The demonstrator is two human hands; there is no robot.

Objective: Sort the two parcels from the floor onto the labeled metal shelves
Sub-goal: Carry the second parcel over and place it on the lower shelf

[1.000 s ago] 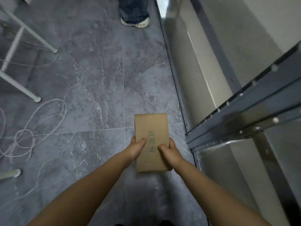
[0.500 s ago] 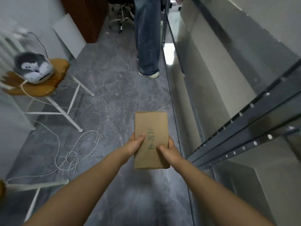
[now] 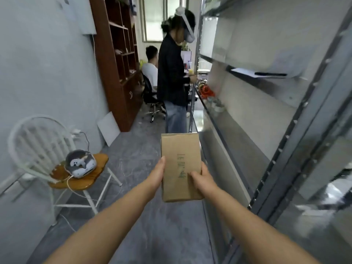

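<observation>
I hold a flat brown cardboard parcel (image 3: 180,162) with green handwriting on its top face, out in front of me at about waist height. My left hand (image 3: 157,175) grips its left edge and my right hand (image 3: 202,181) grips its right edge, thumb on top. The metal shelves (image 3: 282,141) run along my right side, with grey posts and several tiers. No second parcel is in view.
A person in a headset (image 3: 174,73) stands ahead in the narrow aisle, beside the shelves. A white chair (image 3: 43,149) carrying a headset device (image 3: 81,163) stands at the left. A brown bookcase (image 3: 118,60) lines the left wall, and a seated person (image 3: 151,69) is behind.
My view has tilted up from the floor to the aisle and shelves. The parcel has come up with both hands. My left thumb has slid from the top face to the left edge.
</observation>
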